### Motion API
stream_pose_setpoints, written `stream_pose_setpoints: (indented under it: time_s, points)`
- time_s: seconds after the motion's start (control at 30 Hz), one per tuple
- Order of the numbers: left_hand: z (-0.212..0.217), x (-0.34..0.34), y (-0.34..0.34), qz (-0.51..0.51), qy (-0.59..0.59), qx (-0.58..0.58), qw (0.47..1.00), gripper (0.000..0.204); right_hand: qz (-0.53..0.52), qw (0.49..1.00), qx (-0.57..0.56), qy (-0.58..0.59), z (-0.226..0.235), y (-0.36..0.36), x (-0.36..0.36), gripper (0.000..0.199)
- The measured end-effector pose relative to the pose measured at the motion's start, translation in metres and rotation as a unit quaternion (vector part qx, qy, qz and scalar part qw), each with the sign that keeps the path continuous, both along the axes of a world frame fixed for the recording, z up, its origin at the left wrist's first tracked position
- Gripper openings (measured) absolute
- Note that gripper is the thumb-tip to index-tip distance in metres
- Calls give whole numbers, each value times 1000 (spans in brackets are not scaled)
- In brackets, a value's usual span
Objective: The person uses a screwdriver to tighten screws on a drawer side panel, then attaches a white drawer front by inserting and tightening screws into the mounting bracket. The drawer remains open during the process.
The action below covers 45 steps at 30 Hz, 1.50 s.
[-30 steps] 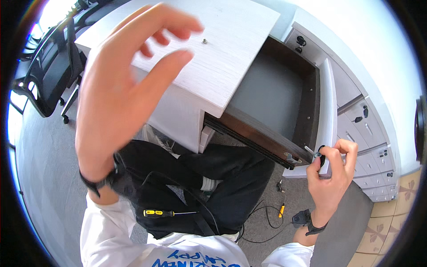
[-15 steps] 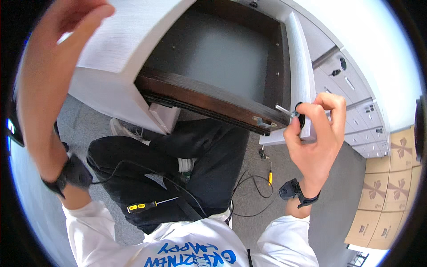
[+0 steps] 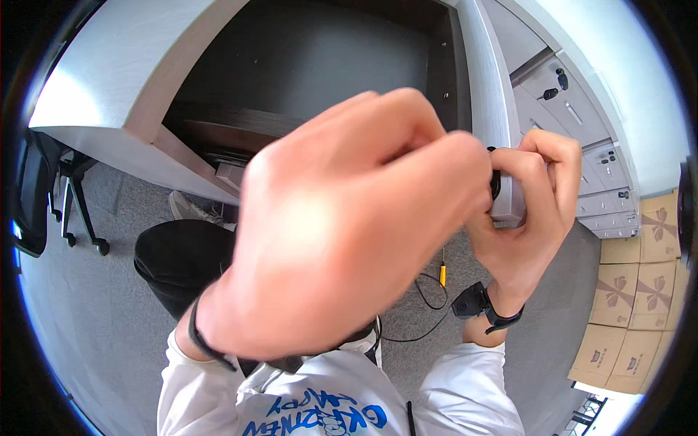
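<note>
At far L, blk office chair [image 3: 35, 189], then wht cabinet [image 3: 138, 73] w/ dk drawer [image 3: 342, 65] pulled out. Mid-pic, partly blocking drawer, L hand [image 3: 342, 225] curled, fingertips mostly hidden; can't tell if holding anything. Below, on gry floor [image 3: 560, 276], yel-handled tool [image 3: 443, 276]. Just R, blk round part [image 3: 496, 185] at wht drawer front [image 3: 491, 80], gripped by R hand [image 3: 531, 196] w/ bent index + thumb, thumb tip hidden. Behind, wht drawer units [image 3: 582, 120] w/ keys [image 3: 550, 94]; far R, stacked cdbd boxes [image 3: 654, 283].
</note>
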<state>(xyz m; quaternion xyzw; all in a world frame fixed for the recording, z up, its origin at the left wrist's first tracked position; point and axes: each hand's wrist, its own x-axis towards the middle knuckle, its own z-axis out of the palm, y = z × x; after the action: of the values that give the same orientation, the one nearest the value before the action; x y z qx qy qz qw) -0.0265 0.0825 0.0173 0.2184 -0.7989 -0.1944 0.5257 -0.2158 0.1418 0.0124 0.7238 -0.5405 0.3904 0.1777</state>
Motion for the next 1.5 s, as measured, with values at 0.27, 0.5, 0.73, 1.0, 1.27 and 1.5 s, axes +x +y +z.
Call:
stream_pose_setpoints:
  time_s: [0.27, 0.5, 0.73, 1.0, 1.27, 1.5]
  points:
    - [-17, -30, -9, 4, -9, 37, 999, 16, -4, 999, -25, -23, -8, -2, -4, 28]
    - [-17, -37, -12, 2, -28, 50, 998, 15, 4, 999, -47, -13, -10, -3, -9, 28]
    - [-16, -47, -4, 20, -24, 86, 996, 12, 1, 998, -60, -8, -10, -2, -13, 30]
    - [-17, -51, 3, 25, -11, 106, 994, 11, -5, 997, -78, 0, -12, -2, -15, 29]
    - [-14, -51, 5, 22, -24, 107, 994, 12, -6, 997, -82, -7, -13, -3, -17, 30]
    - [-11, -47, 0, -8, -37, 133, 990, 11, -2, 997, -81, 4, -13, -2, -17, 30]
